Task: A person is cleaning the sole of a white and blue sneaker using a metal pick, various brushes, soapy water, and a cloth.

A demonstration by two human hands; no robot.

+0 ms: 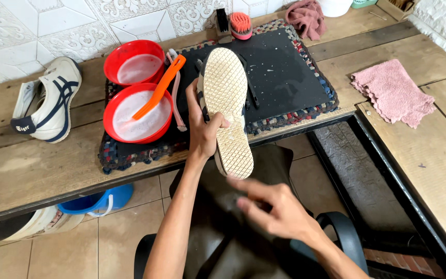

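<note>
plank worktop (37, 170), rough wood, cut off at 9 and 3 o'clock | black mat (285, 77), braided edge, soap-speckled | shoe (226, 111) sole-up over mat's 6 o'clock edge, cream waffle tread, upper hidden | left hand (202, 132) grip clenched around shoe's side | right hand (272, 206) blurred at 6 o'clock, grip released, fingers spread, empty | red bowls (138, 111), foamy, at 9 o'clock | orange brush (160, 87), plastic, bristles hidden

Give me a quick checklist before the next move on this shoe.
1. Shoe held firmly: ok, the left hand grips its side, sole up.
2. Right hand free: ok, open and blurred below the heel, holding nothing.
3. Orange brush at hand: ok, it lies across the near red bowl.
4. Bowls filled: ok, both hold milky liquid.
5. Pink cloth available: ok, on the bench at right.
6. Sole clean: cannot tell, the tread looks grubby.
</note>
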